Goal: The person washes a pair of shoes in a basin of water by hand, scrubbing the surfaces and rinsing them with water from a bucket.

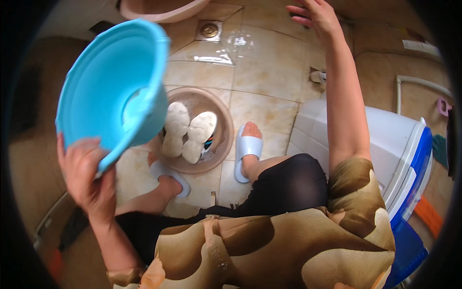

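My left hand (pixel 86 176) is closed on the lower rim of a light blue plastic basin (pixel 91 82), which it holds up tilted on its side. The inside of the basin faces me and looks bare. My right hand (pixel 317 19) is stretched far forward at the top edge, fingers apart, with nothing seen in it; part of it is cut off. Between my feet on the floor stands a pinkish-brown basin (pixel 222 127) with some water. In it lie two shoes with white soles (pixel 198 137) turned up.
A floor drain (pixel 210 31) lies ahead on wet tiles (pixel 264 62). A pink basin (pixel 163 12) stands beyond it. On the right is a white and blue washing machine (pixel 356 139). My feet wear pale blue slippers (pixel 249 148).
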A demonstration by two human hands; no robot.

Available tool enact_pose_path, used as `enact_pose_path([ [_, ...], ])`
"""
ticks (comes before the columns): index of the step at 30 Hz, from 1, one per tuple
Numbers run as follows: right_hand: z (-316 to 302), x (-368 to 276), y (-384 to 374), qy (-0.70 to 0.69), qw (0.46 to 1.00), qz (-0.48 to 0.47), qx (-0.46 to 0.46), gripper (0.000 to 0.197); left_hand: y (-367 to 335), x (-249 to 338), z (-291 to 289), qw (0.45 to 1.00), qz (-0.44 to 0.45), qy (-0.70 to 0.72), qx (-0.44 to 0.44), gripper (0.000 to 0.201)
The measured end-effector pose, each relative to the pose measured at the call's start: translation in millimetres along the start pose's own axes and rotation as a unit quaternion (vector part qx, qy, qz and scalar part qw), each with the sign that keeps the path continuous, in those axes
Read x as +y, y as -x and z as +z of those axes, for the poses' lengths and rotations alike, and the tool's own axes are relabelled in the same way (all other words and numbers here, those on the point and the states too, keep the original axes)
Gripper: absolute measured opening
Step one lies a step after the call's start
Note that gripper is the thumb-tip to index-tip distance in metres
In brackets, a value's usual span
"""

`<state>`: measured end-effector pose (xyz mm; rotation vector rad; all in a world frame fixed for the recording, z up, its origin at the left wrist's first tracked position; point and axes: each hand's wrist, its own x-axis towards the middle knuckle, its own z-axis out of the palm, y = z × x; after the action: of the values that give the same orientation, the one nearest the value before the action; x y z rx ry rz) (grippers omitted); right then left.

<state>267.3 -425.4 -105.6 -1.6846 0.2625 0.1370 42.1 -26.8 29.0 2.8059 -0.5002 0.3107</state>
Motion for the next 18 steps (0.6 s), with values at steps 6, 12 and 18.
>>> enact_pose_path([
  [6,91,-60,114,0.052,0.948,-0.004,-0.314,0.079,3,18,13,0.994,0.105,0.003,0.039,0.014],
  [12,115,-66,162,0.078,0.96,0.055,-0.264,0.051,31,29,3,0.994,0.098,0.018,0.05,0.023],
  [18,120,-78,177,0.174,0.974,-0.023,-0.144,0.041,63,19,-15,0.997,-0.021,0.046,0.052,0.041],
])
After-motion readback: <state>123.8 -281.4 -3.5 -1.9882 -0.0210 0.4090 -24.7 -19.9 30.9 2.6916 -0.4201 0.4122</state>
